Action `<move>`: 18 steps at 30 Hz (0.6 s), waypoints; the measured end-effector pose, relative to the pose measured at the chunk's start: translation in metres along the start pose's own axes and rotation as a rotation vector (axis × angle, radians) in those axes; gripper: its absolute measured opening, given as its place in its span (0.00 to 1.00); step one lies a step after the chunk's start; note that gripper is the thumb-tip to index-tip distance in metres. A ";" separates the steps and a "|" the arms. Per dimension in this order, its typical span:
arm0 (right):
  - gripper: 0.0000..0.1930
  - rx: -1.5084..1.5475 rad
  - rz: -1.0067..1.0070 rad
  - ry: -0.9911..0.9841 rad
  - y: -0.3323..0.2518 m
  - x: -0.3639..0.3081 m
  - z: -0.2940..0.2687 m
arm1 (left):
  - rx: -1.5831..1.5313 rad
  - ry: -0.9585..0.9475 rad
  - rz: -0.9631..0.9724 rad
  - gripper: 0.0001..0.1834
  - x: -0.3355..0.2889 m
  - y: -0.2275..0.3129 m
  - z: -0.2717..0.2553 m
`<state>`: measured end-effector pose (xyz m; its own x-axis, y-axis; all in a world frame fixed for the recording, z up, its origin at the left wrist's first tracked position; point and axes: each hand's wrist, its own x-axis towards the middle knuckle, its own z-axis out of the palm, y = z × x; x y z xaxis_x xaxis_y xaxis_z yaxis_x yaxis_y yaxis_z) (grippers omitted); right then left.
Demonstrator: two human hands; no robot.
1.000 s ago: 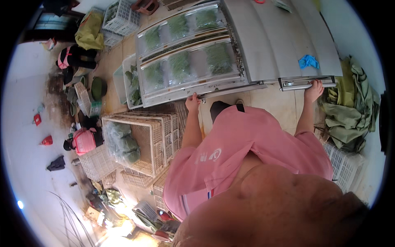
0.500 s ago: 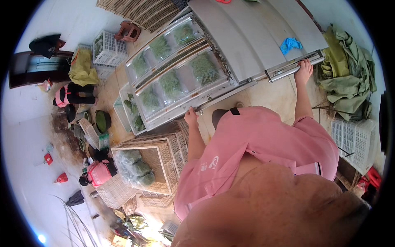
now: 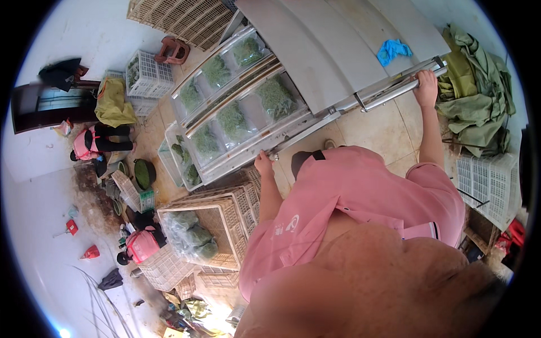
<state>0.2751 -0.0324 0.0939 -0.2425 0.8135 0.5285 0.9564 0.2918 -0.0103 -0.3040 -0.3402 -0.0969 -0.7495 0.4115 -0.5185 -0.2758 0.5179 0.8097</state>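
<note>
My right hand [image 3: 426,87] is wrapped round the metal handle bar [image 3: 391,94] on the front of a grey metal lid [image 3: 338,50]. My left hand [image 3: 263,162] has its fingers closed on the front edge of the metal machine [image 3: 225,169], beside a small knob. Left of the lid, the machine's bed holds two rows of clear plastic bags of green leafy vegetable, one bag [image 3: 276,98] lying nearest the lid. A crumpled blue glove [image 3: 393,52] rests on top of the lid.
Stacked wicker-pattern crates [image 3: 225,225], the top one holding bagged greens [image 3: 194,236], stand close by my left arm. A clear bin of greens [image 3: 186,158] abuts the machine. Green tarps [image 3: 476,101] and a white crate [image 3: 487,188] are at right. Two people in pink [image 3: 143,245] work at left.
The lid has shifted left, covering the rusty strip beside the nearest bags. My right hand has moved with the handle, slightly up in the view. My left hand stays at the machine's edge.
</note>
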 end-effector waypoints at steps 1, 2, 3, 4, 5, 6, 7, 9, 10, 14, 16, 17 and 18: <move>0.09 -0.019 -0.002 0.018 0.004 0.003 -0.003 | 0.008 -0.012 0.009 0.21 -0.001 0.002 0.003; 0.10 -0.026 -0.008 0.038 0.000 0.011 -0.007 | 0.006 -0.004 0.017 0.20 0.000 -0.001 0.000; 0.10 -0.032 -0.015 0.062 -0.005 0.016 -0.008 | 0.002 0.004 0.028 0.20 0.005 -0.004 -0.005; 0.10 0.007 -0.011 0.104 -0.012 0.018 -0.007 | -0.003 0.014 0.040 0.20 0.008 -0.007 -0.010; 0.09 -0.001 -0.001 0.112 -0.013 0.017 -0.009 | -0.018 0.012 0.054 0.20 0.008 -0.008 -0.007; 0.08 -0.006 0.009 0.120 -0.016 0.016 -0.010 | -0.033 0.013 0.068 0.19 0.004 -0.011 -0.003; 0.07 -0.008 0.018 0.129 -0.019 0.016 -0.013 | -0.049 0.017 0.083 0.19 0.000 -0.014 0.000; 0.05 0.015 0.005 0.093 -0.024 0.019 -0.019 | 0.051 0.031 0.197 0.17 -0.017 -0.020 0.004; 0.05 0.030 -0.003 0.077 -0.027 0.020 -0.021 | 0.099 0.042 0.254 0.16 -0.026 -0.021 0.004; 0.05 0.000 0.010 0.044 -0.026 0.018 -0.035 | 0.260 -0.219 0.190 0.16 -0.063 -0.009 -0.001; 0.05 0.020 0.018 0.032 -0.034 0.022 -0.041 | 0.245 -0.202 0.240 0.14 -0.076 -0.004 -0.015; 0.05 0.030 0.026 0.023 -0.039 0.022 -0.044 | 0.242 -0.194 0.264 0.13 -0.081 -0.004 -0.025; 0.05 0.033 0.025 0.029 -0.045 0.024 -0.043 | 0.204 -0.154 0.291 0.13 -0.084 -0.002 -0.036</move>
<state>0.2337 -0.0476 0.1438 -0.2129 0.8059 0.5525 0.9563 0.2879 -0.0514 -0.2622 -0.4029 -0.0449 -0.6755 0.6630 -0.3226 0.0720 0.4947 0.8661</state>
